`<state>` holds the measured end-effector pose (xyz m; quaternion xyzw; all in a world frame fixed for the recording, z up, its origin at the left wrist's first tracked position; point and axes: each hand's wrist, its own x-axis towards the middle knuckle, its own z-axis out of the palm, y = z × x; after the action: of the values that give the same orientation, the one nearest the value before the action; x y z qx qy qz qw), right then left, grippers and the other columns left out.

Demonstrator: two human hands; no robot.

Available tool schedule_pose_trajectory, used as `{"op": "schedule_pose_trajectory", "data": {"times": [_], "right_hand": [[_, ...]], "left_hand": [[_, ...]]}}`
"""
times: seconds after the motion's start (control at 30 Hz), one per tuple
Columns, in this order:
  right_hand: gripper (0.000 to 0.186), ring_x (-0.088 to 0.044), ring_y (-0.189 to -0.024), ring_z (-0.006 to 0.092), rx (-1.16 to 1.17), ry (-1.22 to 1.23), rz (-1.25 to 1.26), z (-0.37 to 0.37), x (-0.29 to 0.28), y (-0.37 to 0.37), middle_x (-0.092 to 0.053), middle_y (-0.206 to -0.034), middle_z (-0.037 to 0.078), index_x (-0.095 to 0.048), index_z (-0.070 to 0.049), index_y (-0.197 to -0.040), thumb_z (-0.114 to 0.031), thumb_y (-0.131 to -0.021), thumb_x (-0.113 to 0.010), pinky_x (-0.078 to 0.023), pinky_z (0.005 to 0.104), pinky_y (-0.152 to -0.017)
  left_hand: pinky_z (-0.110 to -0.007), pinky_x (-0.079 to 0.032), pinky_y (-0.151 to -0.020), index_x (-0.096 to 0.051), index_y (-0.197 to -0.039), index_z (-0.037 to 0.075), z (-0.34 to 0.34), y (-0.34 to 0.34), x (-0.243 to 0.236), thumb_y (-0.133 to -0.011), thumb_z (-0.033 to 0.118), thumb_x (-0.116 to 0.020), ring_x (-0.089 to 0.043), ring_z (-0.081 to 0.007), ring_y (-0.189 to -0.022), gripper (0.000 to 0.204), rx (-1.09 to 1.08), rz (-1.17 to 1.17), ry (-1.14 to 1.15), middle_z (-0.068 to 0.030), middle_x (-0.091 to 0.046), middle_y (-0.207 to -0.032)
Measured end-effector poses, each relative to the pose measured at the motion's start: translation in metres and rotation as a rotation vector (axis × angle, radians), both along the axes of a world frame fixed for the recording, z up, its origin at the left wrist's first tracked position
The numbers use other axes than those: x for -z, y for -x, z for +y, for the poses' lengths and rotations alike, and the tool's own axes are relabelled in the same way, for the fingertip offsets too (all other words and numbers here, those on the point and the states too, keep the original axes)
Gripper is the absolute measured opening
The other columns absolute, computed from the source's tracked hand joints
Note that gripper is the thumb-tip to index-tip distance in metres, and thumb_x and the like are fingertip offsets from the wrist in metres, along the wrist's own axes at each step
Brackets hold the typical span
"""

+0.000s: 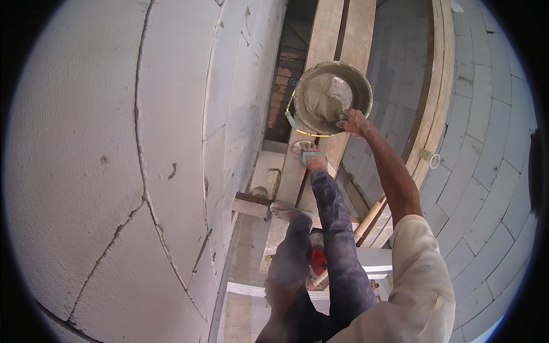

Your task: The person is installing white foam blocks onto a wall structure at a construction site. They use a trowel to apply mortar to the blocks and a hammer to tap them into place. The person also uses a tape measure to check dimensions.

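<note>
One round, mortar-crusted grey bucket (364, 91) with a thin yellow bail (320, 135) is standing on pale wooden planks (326, 34), holding wet grey mortar (323, 94). At the bucket's near right rim, the bare right hand (357, 122) is gripping what looks like a mortar-smeared tool handle (342, 122) — while the blurred left hand (279, 294) is hanging well nearer the body than the bucket, its grip impossible to tell.

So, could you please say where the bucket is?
The bucket is high in the head view, right of centre, on planks beyond the feet, right hand at its rim.
</note>
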<state>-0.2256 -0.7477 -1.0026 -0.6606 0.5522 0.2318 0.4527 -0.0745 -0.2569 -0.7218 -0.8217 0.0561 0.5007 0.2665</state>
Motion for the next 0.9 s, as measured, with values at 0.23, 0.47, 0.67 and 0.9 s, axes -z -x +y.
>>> {"op": "schedule_pose_trajectory", "data": {"times": [0.23,0.47,0.67,0.9], "right_hand": [[0.039,-0.052,-0.068,0.0124,0.245,0.155,-0.48,0.089,-0.132,0.038,-0.06,-0.069,0.002,-0.064,-0.001,-0.087,-0.037,-0.086,-0.08,-0.046,0.0342,-0.062],[0.035,-0.047,-0.06,0.0072,0.303,0.087,-0.877,0.17,-0.406,-0.055,-0.052,-0.068,-0.003,-0.061,-0.001,-0.086,-0.032,-0.091,-0.077,-0.04,0.0282,-0.054],[0.02,-0.049,-0.065,0.009,0.142,0.226,-1.311,0.203,-0.577,-0.145,-0.053,-0.075,0.001,-0.061,-0.001,-0.107,-0.017,-0.096,-0.064,-0.041,0.0294,-0.057],[0.029,-0.062,-0.084,0.0386,-0.095,1.148,-1.13,0.164,-0.623,-0.244,-0.06,-0.094,0.017,-0.061,0.001,-0.112,-0.01,-0.087,-0.071,-0.05,0.0447,-0.073]], "left_hand": [[-0.048,-0.045,-0.106,-0.028,-0.142,-0.02,0.0,-0.009,-0.015,-0.065,0.064,-0.083,-0.051,-0.0438,-0.13,0.127,-0.101,0.117,0.092,-0.034,-0.047,-0.141],[-0.046,-0.05,-0.098,-0.051,-0.132,-0.013,0.047,-0.04,-0.063,-0.086,0.053,-0.067,-0.064,-0.042,-0.114,0.083,0.017,0.154,0.526,-0.0317,-0.064,-0.118],[-0.048,-0.049,-0.099,-0.061,-0.124,-0.004,0.089,-0.079,-0.084,-0.087,0.051,-0.064,-0.061,-0.042,-0.117,0.067,-0.005,0.268,0.695,-0.0298,-0.064,-0.12],[-0.047,-0.052,-0.079,-0.069,-0.1,0.005,0.164,-0.077,-0.076,-0.086,0.029,-0.062,-0.066,-0.0399,-0.091,0.029,0.207,-0.064,1.016,-0.0211,-0.066,-0.089]]}}
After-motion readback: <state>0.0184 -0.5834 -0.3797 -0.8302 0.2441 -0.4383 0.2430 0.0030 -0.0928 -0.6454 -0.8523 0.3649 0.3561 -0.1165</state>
